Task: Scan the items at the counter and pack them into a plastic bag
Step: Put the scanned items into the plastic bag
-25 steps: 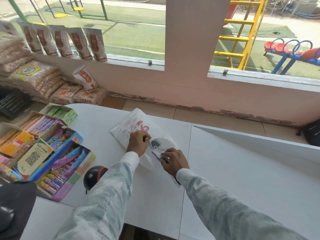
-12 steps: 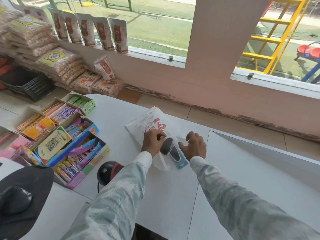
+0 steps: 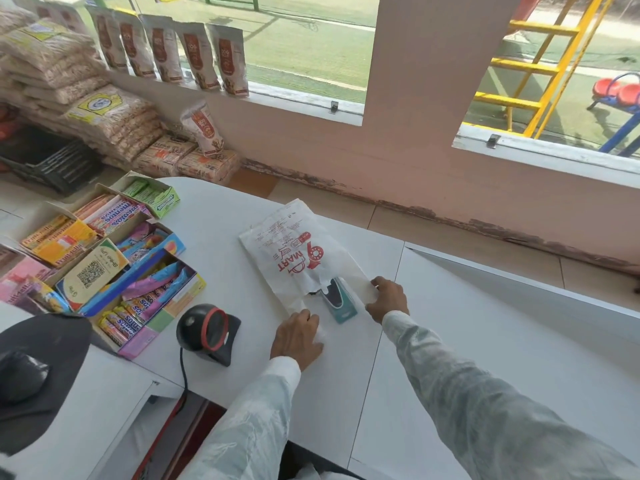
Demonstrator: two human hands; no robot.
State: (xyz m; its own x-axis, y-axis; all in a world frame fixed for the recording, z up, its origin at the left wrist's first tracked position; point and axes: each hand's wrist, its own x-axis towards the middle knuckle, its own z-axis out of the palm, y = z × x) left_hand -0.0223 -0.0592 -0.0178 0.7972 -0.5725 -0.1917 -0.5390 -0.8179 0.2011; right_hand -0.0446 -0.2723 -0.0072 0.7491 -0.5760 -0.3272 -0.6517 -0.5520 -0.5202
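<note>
One plastic bag (image 3: 294,251), one teal packet (image 3: 341,301) halfway in, two hands.

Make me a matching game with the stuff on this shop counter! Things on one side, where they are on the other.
Things:
1. plastic bag
2. teal packet
3. scanner
4. green gum box

Places:
A. at the far end of the sweets display
B. lying flat on the counter, its near edge held by the left hand and right hand
C. standing left of the left hand
D. poking out of the bag's mouth

Pairs: 1-B, 2-D, 3-C, 4-A
</note>
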